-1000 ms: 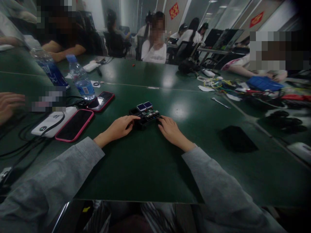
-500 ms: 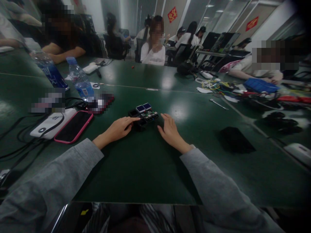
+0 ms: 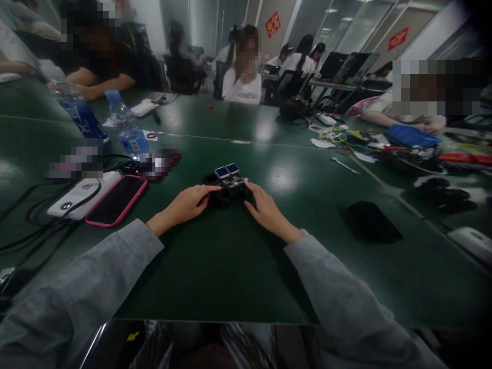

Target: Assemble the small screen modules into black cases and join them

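A small black electronic device (image 3: 232,184) lies on the green table in front of me. It carries two small dark panels with pale frames, a strip of green circuit board and a row of small light parts. My left hand (image 3: 188,201) is at its left end, index finger stretched onto the near edge, thumb apart below. My right hand (image 3: 267,206) lies at the other end, its fingers extended and a fingertip on the right end of the board. Neither hand is wrapped round the device.
Left of my arm lie a pink-rimmed phone (image 3: 117,201), a white power bank (image 3: 77,197) with black cables, and two water bottles (image 3: 126,125). A black pouch-like object (image 3: 372,221), a wrench (image 3: 345,165) and tangled wires (image 3: 342,134) are on the right. Other people sit around.
My right hand has moved slightly left, from beside the device onto its right end. My left hand and the device look unmoved.
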### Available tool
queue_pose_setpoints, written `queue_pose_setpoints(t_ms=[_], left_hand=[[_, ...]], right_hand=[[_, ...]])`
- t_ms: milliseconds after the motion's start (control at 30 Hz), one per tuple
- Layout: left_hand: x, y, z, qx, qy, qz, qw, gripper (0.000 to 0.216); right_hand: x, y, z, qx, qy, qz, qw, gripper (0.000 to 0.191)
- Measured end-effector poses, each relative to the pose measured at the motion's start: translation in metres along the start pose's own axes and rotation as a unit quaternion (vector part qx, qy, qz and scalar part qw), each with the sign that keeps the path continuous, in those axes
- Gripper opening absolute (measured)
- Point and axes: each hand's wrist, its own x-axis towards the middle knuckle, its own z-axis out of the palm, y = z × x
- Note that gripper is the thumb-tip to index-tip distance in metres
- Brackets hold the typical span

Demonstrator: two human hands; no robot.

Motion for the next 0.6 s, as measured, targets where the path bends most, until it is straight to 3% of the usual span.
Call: queue_pose_setpoints(t_ms=[367,600], left_hand=[[-0.001,-0.002,-0.002,0.009,0.029,-0.054,0.998,0.048],[-0.002,-0.002,-0.001,-0.003,0.024,-0.044,0.999,0.050]], right_hand=[[0.002,-0.016,-0.013,0.057,0.032,-0.001,0.998,0.032],[0.003,-0.016,-0.009,0.023,0.061,-0.004,0.998,0.040]])
